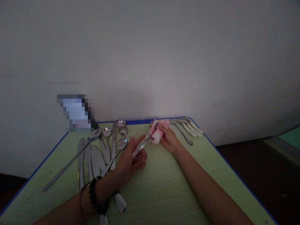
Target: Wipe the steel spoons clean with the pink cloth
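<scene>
My left hand (131, 159) is closed around the handle of a metal piece of cutlery (141, 147), its index finger stretched forward. The far end of the piece is covered by a pink and white cloth (157, 136), so its kind does not show. My right hand (169, 139) pinches the cloth around that end. Under and beside my left forearm lie several table knives (81, 162) and spoons (107, 132). A long-handled spoon (70, 165) lies slanted at the left.
To the right of the cloth lie a metal utensil (184, 132) and several white-handled utensils (193, 131). A blurred-out phone-like screen (76, 112) leans at the back left. The green table (161, 193) has a blue edge against a pale wall (150, 62).
</scene>
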{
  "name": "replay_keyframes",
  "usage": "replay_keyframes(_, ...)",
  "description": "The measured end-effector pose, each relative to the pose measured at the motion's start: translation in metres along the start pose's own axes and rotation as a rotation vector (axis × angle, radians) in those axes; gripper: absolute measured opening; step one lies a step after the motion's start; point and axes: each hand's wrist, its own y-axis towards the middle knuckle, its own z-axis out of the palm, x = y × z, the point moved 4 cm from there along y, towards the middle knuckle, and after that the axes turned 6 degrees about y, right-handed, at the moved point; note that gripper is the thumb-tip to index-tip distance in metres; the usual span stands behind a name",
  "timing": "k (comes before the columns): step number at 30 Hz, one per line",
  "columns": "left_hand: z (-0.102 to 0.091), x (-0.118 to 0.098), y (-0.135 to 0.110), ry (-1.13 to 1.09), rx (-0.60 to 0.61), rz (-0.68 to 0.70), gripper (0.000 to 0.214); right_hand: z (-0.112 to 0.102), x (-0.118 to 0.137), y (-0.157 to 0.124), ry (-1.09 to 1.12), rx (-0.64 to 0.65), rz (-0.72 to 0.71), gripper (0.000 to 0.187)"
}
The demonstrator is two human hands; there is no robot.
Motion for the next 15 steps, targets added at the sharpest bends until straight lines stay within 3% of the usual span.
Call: replay_keyframes(15,0.0028,-0.0023,-0.0035,0.051,-0.014,-0.035,0.053,0.0027,0.0008,-0.0014,-0.006,-0.008,0.019,0.023)
